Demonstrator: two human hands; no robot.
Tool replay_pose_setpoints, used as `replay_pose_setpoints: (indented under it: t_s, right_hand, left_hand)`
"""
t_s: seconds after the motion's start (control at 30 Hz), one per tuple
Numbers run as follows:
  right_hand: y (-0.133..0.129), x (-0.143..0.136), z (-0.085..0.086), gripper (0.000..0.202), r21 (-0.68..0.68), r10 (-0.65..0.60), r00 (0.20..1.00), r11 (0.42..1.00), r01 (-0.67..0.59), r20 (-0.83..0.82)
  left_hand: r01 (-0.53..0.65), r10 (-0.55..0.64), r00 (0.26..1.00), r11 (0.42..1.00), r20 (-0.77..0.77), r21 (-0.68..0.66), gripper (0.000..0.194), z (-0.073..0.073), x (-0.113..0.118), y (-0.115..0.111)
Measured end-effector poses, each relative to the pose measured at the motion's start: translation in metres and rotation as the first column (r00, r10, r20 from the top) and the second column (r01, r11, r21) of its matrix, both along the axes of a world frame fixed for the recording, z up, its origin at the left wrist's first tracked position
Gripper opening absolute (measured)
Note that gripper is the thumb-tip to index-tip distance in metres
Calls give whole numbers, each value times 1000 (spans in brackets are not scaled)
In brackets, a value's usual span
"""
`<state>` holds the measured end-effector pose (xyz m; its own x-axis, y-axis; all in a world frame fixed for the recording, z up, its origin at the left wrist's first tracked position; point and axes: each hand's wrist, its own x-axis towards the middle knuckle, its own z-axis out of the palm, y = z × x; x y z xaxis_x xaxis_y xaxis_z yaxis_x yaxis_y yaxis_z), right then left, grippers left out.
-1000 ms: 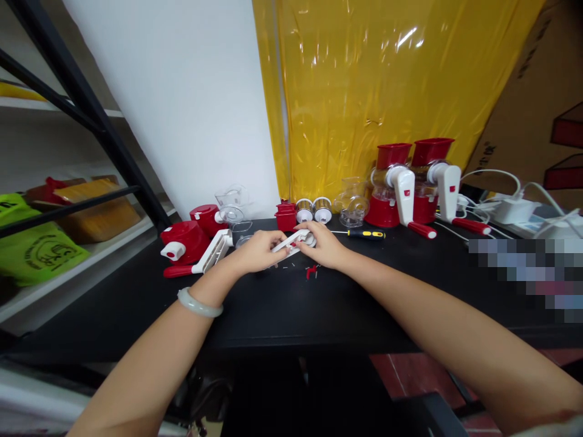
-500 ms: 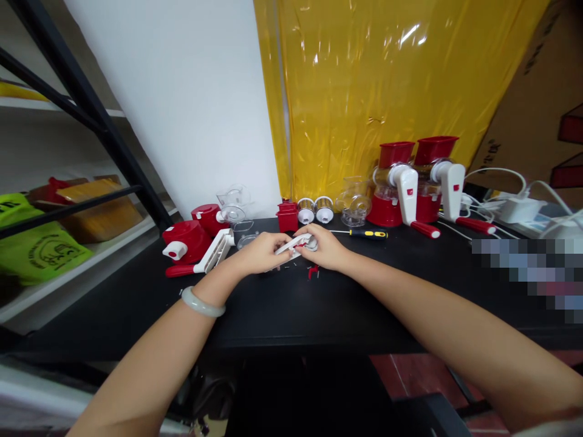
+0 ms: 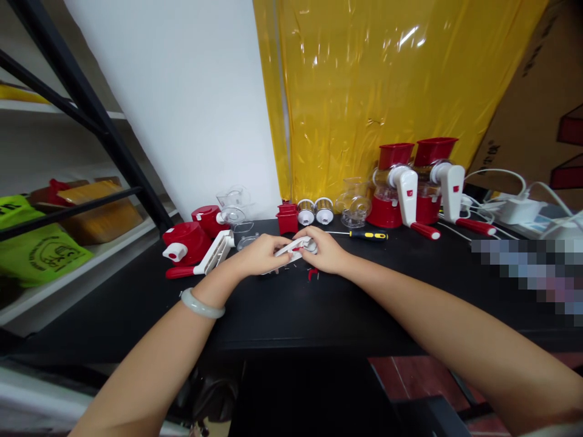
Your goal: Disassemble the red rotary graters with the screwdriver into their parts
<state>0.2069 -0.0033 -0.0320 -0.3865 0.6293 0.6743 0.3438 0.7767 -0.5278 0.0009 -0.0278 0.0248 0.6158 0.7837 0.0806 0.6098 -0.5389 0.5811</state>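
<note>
Between my two hands is a white plastic crank handle [image 3: 298, 245], its hollow side showing a little red inside. My left hand [image 3: 264, 255] is closed on its left part, and my right hand [image 3: 324, 250] grips the rounded right end. Fingers hide much of the handle. Just below on the table lie a small red piece [image 3: 313, 274] and several tiny screws. Behind my hands rests a yellow-and-black screwdriver [image 3: 368, 234]. A second white crank handle [image 3: 216, 254] with a red grip lies left of my left hand.
Red grinder bases [image 3: 186, 241] stand at left beside clear plastic housings. Behind are red hoppers [image 3: 287, 218] and two grating drums [image 3: 315, 211]. Two assembled rotary graters [image 3: 392, 182] stand at right, near white cables [image 3: 514, 206]. A shelf rack [image 3: 91, 109] borders the black table [image 3: 282, 321].
Both hands stay in nearly the same place. The white crank handle has tilted slightly between my fingers, and less red shows inside it.
</note>
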Motion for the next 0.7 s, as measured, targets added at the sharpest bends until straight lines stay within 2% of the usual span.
replay_pose_setpoints:
  t_s: [0.17, 0.3, 0.47, 0.7]
  right_hand:
    - [0, 0, 0, 32, 15, 29, 1000, 999, -29, 9]
    - [0, 1, 1, 28, 27, 32, 999, 999, -33, 31]
    - [-1, 1, 2, 23, 47, 36, 999, 998, -38, 39]
    - [0, 0, 2, 21, 47, 29, 999, 998, -30, 32]
  left_hand:
    - [-3, 3, 1000, 1000, -11, 1, 35, 0, -2, 1]
    - [10, -10, 1000, 1000, -24, 13, 31, 1, -1, 0]
    - [-1, 1, 1000, 1000, 5, -18, 34, 1, 1, -1]
    - [21, -21, 1000, 1000, 17, 6, 36, -2, 0, 1]
